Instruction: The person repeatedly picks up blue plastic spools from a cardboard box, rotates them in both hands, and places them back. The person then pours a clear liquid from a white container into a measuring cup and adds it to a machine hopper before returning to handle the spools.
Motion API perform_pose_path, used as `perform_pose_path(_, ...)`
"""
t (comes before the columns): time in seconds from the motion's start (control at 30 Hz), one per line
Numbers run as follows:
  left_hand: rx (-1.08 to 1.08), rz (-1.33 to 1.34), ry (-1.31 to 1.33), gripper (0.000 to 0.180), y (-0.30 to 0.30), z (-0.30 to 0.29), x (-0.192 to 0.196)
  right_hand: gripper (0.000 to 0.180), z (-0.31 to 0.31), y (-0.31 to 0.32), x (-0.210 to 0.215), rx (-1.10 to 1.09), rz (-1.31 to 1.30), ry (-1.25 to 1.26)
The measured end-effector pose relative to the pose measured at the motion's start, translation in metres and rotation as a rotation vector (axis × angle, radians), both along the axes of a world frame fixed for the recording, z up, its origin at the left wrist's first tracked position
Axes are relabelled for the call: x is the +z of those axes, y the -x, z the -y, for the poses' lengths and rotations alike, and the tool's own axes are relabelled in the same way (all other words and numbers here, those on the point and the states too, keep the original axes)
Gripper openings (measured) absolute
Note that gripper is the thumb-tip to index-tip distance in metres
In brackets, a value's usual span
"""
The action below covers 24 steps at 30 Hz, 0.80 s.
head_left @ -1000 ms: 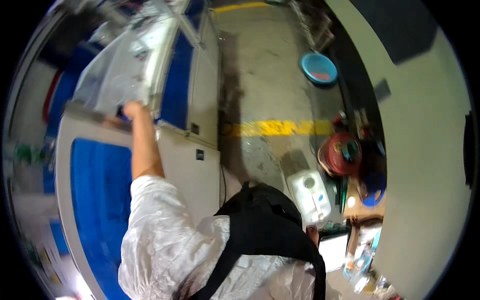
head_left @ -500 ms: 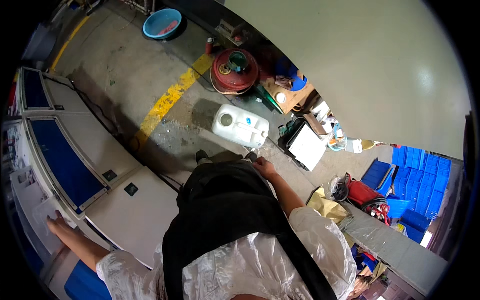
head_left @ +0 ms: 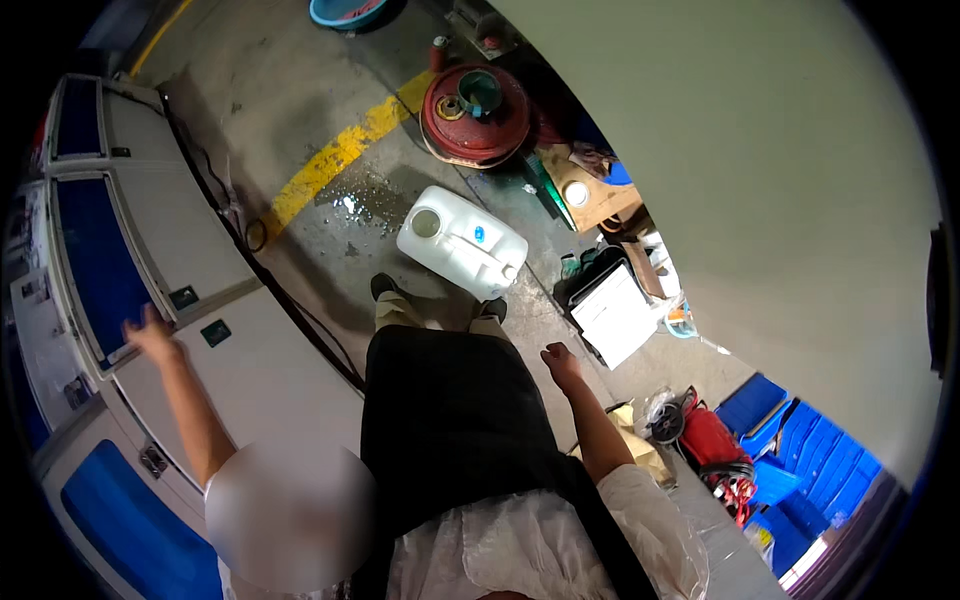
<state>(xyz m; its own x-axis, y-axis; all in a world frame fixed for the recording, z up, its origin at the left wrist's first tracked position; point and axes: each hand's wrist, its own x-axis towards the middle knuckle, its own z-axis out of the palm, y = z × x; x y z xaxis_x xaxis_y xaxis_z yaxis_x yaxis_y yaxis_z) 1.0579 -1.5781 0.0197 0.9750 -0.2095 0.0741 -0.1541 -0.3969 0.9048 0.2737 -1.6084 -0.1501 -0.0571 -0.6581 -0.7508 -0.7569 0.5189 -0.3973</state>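
Observation:
My left hand point(head_left: 150, 335) reaches out over the white machine cabinet point(head_left: 250, 365), close to the lower edge of a dark blue panel point(head_left: 95, 260). Its fingers are apart, with nothing in them; contact with the panel I cannot tell. Away from my body on the other side, my right hand point(head_left: 562, 362) hangs with its fingers curled in, and no object shows in it. A white plastic jerrycan point(head_left: 455, 235) with a round opening cut in it rests on the floor just ahead of my shoes. My black apron point(head_left: 460, 410) hangs between my arms.
Beyond the jerrycan stands a red drum point(head_left: 485, 135) with a green funnel point(head_left: 480, 92) on top. A blue basin point(head_left: 345, 12) lies further off. Papers point(head_left: 615, 315), a red machine point(head_left: 715, 440) and blue bins point(head_left: 820, 450) line the right. Cables run along the cabinet's base.
My left hand has moved forward from a pale sheet or panel to the blue panel. My right hand has left the apron's side and swung outward. The view has shifted.

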Motion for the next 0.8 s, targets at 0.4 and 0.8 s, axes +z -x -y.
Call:
perform_pose_path(0.4, -0.188, -1.509, -0.094, 0.057, 0.473, 0.038, -0.412, 0.051, 0.173, -0.153, -0.179, 0.566, 0.193, 0.468)
perform_pose_path(0.8, -0.322, -1.661, 0.200, 0.055, 0.494, 0.084, -0.444, 0.038, 0.188, -0.167, -0.189, 0.519, 0.141, 0.163)
